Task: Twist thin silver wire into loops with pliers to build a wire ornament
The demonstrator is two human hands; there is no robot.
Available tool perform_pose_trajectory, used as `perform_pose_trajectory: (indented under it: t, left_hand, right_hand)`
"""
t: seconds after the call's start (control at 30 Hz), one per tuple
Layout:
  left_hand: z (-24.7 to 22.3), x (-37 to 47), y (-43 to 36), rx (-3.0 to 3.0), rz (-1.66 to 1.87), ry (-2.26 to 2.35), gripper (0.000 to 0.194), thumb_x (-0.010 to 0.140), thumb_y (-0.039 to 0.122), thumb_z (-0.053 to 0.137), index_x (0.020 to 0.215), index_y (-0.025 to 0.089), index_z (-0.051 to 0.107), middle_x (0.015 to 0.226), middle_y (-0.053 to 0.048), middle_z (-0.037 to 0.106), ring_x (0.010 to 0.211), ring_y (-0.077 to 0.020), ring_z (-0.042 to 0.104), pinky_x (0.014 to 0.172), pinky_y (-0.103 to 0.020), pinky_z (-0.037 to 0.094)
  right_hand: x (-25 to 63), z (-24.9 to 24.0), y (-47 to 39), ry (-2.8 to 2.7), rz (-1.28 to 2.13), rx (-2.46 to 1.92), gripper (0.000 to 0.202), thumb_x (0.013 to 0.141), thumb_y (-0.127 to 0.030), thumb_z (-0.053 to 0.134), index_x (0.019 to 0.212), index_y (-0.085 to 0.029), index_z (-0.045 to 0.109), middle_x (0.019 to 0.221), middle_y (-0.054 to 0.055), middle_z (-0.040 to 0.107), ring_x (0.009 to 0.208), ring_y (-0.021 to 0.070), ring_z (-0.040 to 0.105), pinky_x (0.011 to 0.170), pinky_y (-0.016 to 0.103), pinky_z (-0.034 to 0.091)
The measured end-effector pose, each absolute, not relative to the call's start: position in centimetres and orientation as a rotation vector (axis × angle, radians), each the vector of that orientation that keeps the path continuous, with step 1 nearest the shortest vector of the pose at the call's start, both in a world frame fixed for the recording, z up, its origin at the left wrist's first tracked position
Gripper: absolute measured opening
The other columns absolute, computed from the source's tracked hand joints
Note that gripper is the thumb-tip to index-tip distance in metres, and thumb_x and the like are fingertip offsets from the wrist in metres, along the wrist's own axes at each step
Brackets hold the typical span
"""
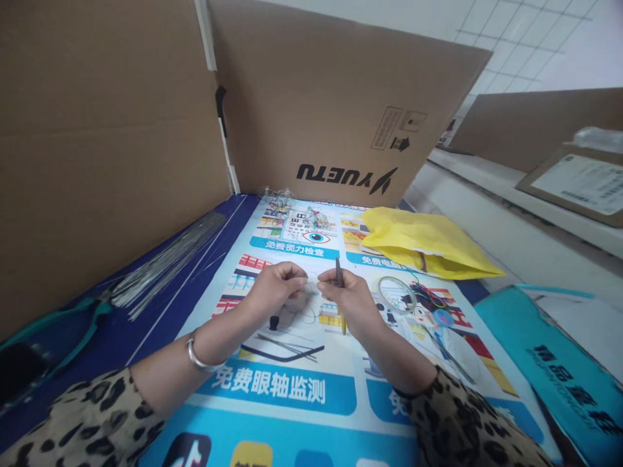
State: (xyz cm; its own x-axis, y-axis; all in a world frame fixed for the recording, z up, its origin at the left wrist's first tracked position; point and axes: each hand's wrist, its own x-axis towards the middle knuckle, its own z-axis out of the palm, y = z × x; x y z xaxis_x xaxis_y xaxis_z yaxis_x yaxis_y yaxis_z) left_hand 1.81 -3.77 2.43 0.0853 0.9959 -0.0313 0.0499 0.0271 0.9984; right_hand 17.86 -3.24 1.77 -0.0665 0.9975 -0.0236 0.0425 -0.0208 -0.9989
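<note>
A thin pale wire (311,280) runs short and nearly level between the two pinching hands above the printed poster. A dark slim tool (339,272) stands almost upright, its tip pointing up.

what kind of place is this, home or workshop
Likely a makeshift craft workbench: cardboard sheets wall it in, a wire bundle and pliers lie on the poster-covered table.

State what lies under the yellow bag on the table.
The yellow bag rests on the printed poster, covering its upper right panels. Whatever the bag contains, and the print beneath it, cannot be seen.
</note>
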Motion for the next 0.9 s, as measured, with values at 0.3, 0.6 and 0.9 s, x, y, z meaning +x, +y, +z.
perform_pose_trajectory:
  t: [0.3, 0.6, 0.9]
  left_hand:
    - [2.4, 2.7, -4.6, 1.033, 1.208, 1.079, 0.017, 0.065, 0.025, 0.067, 0.072, 0.013, 0.057, 0.064, 0.002, 0.055, 0.055, -0.0073, 0.052, 0.058, -0.021, 0.044]
    - [1.4, 3.0, -4.8, 0.996, 1.272, 1.011, 0.017, 0.068, 0.025, 0.066, 0.075, 0.014, 0.057, 0.069, 0.002, 0.055, 0.057, -0.0071, 0.053, 0.058, -0.021, 0.043]
    - [1.3, 3.3, -5.1, 0.918, 1.278, 0.972, 0.016, 0.069, 0.025, 0.066, 0.076, 0.014, 0.057, 0.068, 0.002, 0.055, 0.057, -0.0066, 0.053, 0.059, -0.020, 0.043]
  right_hand:
    - [17.4, 1.6, -3.6, -1.161, 1.343, -1.150, 0.023, 0.057, -0.027, 0.071, 0.075, -0.018, 0.062, 0.061, -0.004, 0.055, 0.057, 0.0103, 0.049, 0.058, 0.026, 0.039]
    - [17.1, 1.7, -3.8, -1.138, 1.361, -1.140, 0.021, 0.057, -0.025, 0.071, 0.074, -0.018, 0.061, 0.060, -0.005, 0.055, 0.054, 0.0087, 0.047, 0.055, 0.025, 0.037]
    - [17.1, 1.8, -3.9, -1.152, 1.343, -1.138, 0.019, 0.058, -0.024, 0.070, 0.074, -0.018, 0.061, 0.062, -0.004, 0.055, 0.055, 0.0084, 0.047, 0.055, 0.025, 0.037]
